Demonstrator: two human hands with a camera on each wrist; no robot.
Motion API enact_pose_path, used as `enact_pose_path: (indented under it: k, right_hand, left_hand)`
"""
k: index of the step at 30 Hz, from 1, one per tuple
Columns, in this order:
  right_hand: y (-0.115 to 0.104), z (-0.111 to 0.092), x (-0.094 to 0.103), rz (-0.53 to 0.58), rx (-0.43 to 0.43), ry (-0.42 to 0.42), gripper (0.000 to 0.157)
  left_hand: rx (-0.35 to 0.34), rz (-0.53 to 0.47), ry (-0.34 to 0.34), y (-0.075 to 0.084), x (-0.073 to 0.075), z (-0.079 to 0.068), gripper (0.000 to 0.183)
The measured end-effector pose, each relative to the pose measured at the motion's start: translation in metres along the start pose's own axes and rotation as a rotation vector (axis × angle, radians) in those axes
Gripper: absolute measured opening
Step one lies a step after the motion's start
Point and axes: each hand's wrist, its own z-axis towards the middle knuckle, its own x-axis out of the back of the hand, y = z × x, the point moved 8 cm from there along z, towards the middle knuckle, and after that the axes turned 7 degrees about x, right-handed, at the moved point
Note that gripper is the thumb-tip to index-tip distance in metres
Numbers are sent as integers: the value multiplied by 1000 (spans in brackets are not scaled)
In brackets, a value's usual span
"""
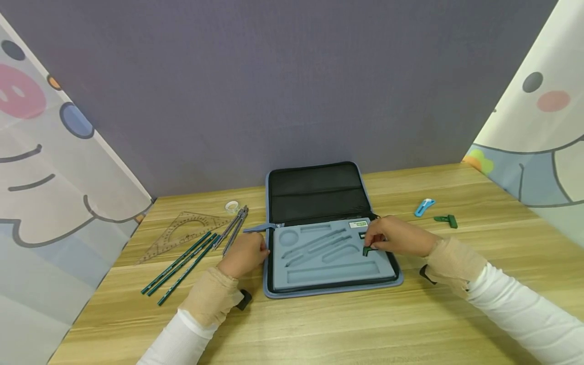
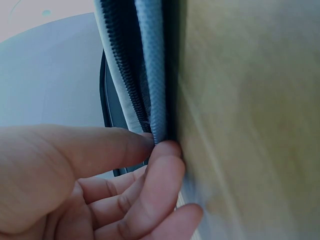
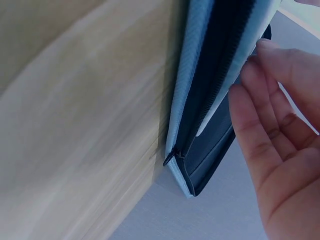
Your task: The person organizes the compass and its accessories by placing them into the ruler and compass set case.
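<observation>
A zippered stationery case [image 1: 332, 291] lies unfolded on the table, its black-lined lid [image 1: 317, 190] leaning back. Its blue-grey foam insert [image 1: 315, 241] has several shaped recesses. At the case's left edge my left hand [image 1: 245, 255] pinches the rim between thumb and index finger, beside the black zipper [image 2: 125, 70]. My right hand [image 1: 396, 234] is over the insert's right side and pinches a small dark green piece [image 1: 366, 251]; in the right wrist view the fingers hide that piece. A white-and-green block [image 1: 358, 224] sits in the insert's upper right corner.
Left of the case lie green pencils [image 1: 182, 276], a metal compass [image 1: 234, 228], a clear set square [image 1: 173, 235] and a roll of white tape [image 1: 231, 206]. To the right are a blue utility knife [image 1: 424, 207] and a green L-shaped piece [image 1: 447, 220]. A grey partition [image 1: 310, 91] stands behind.
</observation>
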Motion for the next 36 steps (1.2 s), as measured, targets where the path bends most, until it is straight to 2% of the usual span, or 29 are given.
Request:
enact_pose_path:
  k: [21, 29, 36]
  right_hand:
    - [-1, 0, 0, -20, 2, 20, 17]
    - [-3, 2, -4, -38, 37, 15, 16]
    - [-3, -4, 1, -17, 44, 16, 16]
  left_hand:
    - [25, -23, -17, -3, -1, 1, 40]
    - [51, -25, -29, -6, -4, 0, 36]
    - [37, -25, -19, -4, -3, 1, 39]
